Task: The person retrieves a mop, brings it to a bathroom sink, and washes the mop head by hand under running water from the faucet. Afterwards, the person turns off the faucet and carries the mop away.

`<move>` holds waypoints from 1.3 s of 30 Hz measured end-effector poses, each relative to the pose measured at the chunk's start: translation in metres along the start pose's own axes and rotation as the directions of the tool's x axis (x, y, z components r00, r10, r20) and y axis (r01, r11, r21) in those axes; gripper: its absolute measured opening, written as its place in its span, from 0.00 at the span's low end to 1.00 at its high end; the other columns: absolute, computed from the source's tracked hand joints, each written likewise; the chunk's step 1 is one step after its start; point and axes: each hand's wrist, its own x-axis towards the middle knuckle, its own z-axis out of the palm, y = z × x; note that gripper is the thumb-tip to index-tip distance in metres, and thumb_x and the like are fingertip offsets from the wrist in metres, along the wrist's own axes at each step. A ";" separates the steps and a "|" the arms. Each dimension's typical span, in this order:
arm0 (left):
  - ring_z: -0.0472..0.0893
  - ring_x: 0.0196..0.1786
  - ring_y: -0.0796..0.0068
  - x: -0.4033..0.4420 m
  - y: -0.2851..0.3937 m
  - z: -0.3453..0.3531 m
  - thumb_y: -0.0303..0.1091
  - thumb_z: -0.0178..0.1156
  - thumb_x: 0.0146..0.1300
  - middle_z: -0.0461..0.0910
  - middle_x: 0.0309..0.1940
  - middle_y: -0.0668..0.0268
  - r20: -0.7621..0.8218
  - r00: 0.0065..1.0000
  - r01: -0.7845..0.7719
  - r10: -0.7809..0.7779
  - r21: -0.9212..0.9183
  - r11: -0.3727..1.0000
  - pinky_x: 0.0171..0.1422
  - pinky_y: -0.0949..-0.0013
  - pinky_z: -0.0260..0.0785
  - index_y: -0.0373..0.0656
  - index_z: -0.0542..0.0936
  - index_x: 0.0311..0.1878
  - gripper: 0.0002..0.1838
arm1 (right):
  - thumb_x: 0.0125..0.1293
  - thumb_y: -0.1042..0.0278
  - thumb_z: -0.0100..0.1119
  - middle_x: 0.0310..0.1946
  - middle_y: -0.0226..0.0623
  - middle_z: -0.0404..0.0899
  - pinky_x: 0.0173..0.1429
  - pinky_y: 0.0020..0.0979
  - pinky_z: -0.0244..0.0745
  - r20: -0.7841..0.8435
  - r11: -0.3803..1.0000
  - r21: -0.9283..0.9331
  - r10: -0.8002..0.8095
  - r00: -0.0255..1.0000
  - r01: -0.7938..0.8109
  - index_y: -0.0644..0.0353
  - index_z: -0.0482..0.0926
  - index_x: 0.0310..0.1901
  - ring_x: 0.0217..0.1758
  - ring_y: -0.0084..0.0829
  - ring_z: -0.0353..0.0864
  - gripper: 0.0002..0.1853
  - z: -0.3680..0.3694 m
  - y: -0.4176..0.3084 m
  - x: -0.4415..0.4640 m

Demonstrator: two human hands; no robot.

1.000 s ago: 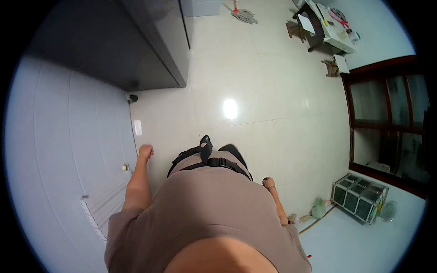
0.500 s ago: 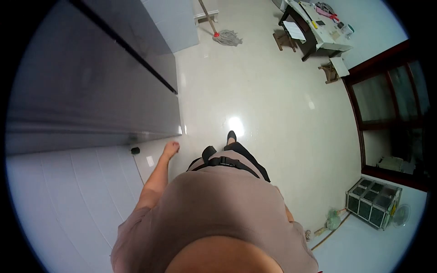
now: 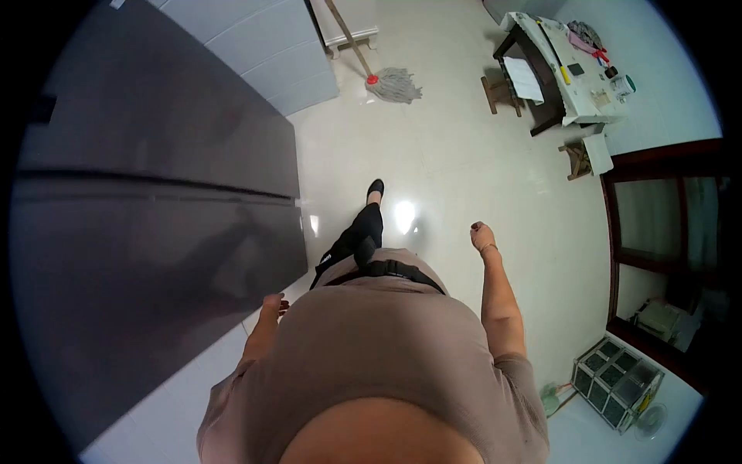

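My left hand (image 3: 273,304) hangs low at my side, near the lower edge of a large dark grey fridge-like cabinet (image 3: 154,255). Its fingers are loosely bent and slightly apart, and nothing shows in them. My right hand (image 3: 483,237) is swung forward over the pale floor, with a thin band at the wrist. Those fingers are curled in, and I see no object in them. Neither hand touches anything. A black strap with a buckle (image 3: 386,267) goes round my waist. One foot in a black shoe (image 3: 376,188) is stepped forward.
Ahead, a string mop (image 3: 394,83) rests on the shiny tiled floor (image 3: 448,155). At the upper right stand a cluttered table (image 3: 576,97) and two small stools, one being a folding stool (image 3: 583,157). A dark-framed glass door (image 3: 649,216) and a metal-framed cage (image 3: 618,379) are on the right.
I have stepped forward and the view has turned. My right hand has swung forward into sight, while my left hand has dropped back. The other leg is now in front.
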 end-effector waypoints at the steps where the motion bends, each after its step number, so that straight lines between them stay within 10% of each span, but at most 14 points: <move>1: 0.75 0.23 0.68 0.008 0.044 0.007 0.37 0.52 0.55 0.76 0.24 0.61 0.000 0.999 -0.037 0.037 -0.003 0.999 0.26 0.64 0.65 0.39 0.74 0.34 0.11 | 0.53 0.69 0.48 0.36 0.51 0.77 0.46 0.36 0.71 -0.011 1.000 -0.002 0.000 1.000 0.000 0.64 0.77 0.36 0.42 0.45 0.76 0.12 -0.001 -0.003 0.019; 5: 0.69 0.15 0.67 0.035 0.223 0.035 0.41 0.50 0.56 0.72 0.13 0.59 -0.007 0.973 -0.228 0.231 -0.208 0.951 0.18 0.63 0.59 0.37 0.74 0.17 0.19 | 0.50 0.71 0.49 0.33 0.53 0.76 0.46 0.38 0.71 0.140 0.968 -0.249 0.075 0.987 -0.039 0.65 0.77 0.33 0.40 0.48 0.76 0.11 0.014 0.023 0.049; 11: 0.65 0.11 0.73 0.026 0.577 0.076 0.37 0.50 0.47 0.66 0.07 0.66 0.076 0.750 -0.661 0.657 0.091 0.745 0.16 0.68 0.55 0.42 0.71 0.11 0.14 | 0.52 0.68 0.48 0.32 0.42 0.79 0.44 0.37 0.73 0.334 0.938 -0.324 0.236 0.913 -0.124 0.59 0.80 0.29 0.39 0.39 0.78 0.10 0.002 0.054 0.034; 18: 0.72 0.33 0.76 -0.009 0.895 0.113 0.45 0.57 0.49 0.73 0.29 0.68 -0.057 0.523 -0.852 0.850 -0.070 0.519 0.36 0.71 0.62 0.44 0.74 0.38 0.17 | 0.54 0.69 0.46 0.32 0.45 0.78 0.44 0.37 0.73 0.332 0.911 -0.329 0.360 0.872 -0.251 0.61 0.79 0.30 0.39 0.42 0.77 0.11 -0.050 0.032 0.110; 25: 0.71 0.42 0.69 -0.024 1.032 0.099 0.45 0.64 0.45 0.71 0.39 0.62 -0.318 0.619 -0.785 0.718 -0.251 0.566 0.42 0.63 0.65 0.37 0.65 0.52 0.33 | 0.56 0.69 0.43 0.34 0.51 0.76 0.45 0.39 0.72 0.200 0.917 -0.228 0.372 0.906 -0.327 0.64 0.78 0.32 0.39 0.47 0.76 0.13 -0.159 0.045 0.290; 26: 0.70 0.45 0.67 -0.023 1.046 0.094 0.45 0.64 0.45 0.69 0.43 0.60 -0.305 0.647 -0.762 0.698 -0.232 0.605 0.45 0.61 0.65 0.36 0.62 0.55 0.37 | 0.56 0.66 0.41 0.35 0.52 0.76 0.47 0.40 0.71 0.296 0.936 -0.352 0.133 0.946 -0.022 0.64 0.77 0.32 0.41 0.49 0.75 0.14 -0.184 0.048 0.327; 28: 0.69 0.47 0.64 -0.018 1.070 0.087 0.46 0.65 0.44 0.68 0.46 0.58 -0.301 0.691 -0.720 0.657 -0.206 0.663 0.48 0.59 0.64 0.36 0.59 0.58 0.41 | 0.57 0.64 0.40 0.35 0.55 0.75 0.49 0.41 0.69 0.204 0.933 -0.339 0.202 0.958 -0.124 0.66 0.76 0.31 0.42 0.49 0.74 0.16 -0.228 0.043 0.403; 30: 0.68 0.50 0.64 -0.012 1.086 0.085 0.46 0.66 0.43 0.66 0.50 0.55 -0.360 0.676 -0.737 0.643 -0.302 0.605 0.50 0.58 0.63 0.36 0.52 0.61 0.46 | 0.57 0.63 0.41 0.33 0.51 0.76 0.45 0.40 0.71 0.215 0.838 -0.529 -0.018 0.977 0.132 0.62 0.77 0.33 0.38 0.47 0.76 0.15 -0.253 0.068 0.485; 32: 0.65 0.54 0.62 -0.006 1.105 0.089 0.48 0.64 0.45 0.63 0.54 0.55 -0.421 0.686 -0.725 0.594 -0.316 0.612 0.52 0.57 0.61 0.37 0.55 0.60 0.44 | 0.56 0.68 0.42 0.38 0.50 0.75 0.47 0.38 0.70 0.155 0.918 -0.391 0.139 0.978 -0.069 0.64 0.75 0.36 0.43 0.44 0.74 0.13 -0.327 -0.033 0.541; 39: 0.64 0.54 0.65 0.032 1.169 0.079 0.43 0.66 0.42 0.65 0.52 0.56 -0.606 0.666 -0.719 0.435 -0.369 0.588 0.48 0.56 0.62 0.35 0.64 0.54 0.37 | 0.56 0.66 0.45 0.35 0.51 0.76 0.47 0.40 0.69 0.092 0.980 -0.133 -0.133 0.987 0.145 0.61 0.74 0.39 0.42 0.49 0.74 0.12 -0.381 -0.160 0.727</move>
